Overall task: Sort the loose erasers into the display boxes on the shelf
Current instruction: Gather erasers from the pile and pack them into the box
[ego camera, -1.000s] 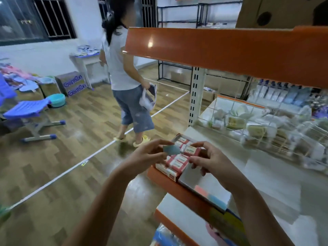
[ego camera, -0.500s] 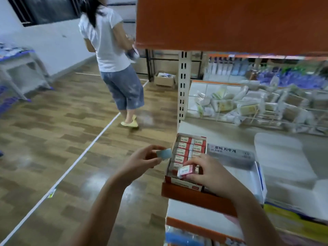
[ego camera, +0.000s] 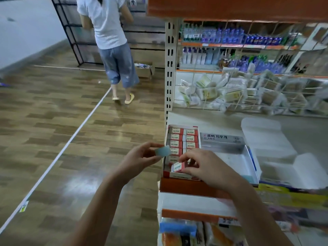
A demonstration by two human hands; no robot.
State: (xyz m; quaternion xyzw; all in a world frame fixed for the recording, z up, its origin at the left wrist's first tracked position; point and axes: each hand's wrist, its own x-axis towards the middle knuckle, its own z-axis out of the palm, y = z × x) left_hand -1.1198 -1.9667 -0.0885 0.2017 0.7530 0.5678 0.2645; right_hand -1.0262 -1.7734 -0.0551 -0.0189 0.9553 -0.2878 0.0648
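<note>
The right hand pinches a red-and-white eraser over the near end of the red box at the shelf edge, while the left hand, just left of the box, pinches a pale blue eraser. Past them, more erasers fill the box in two rows, and a grey box sits beside it. Farther off, a person stands in the aisle.

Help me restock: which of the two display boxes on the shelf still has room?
The white, blue-edged box on the right: its floor is mostly bare, whereas the red box beside it is packed with rows of red-sleeved erasers.
</note>
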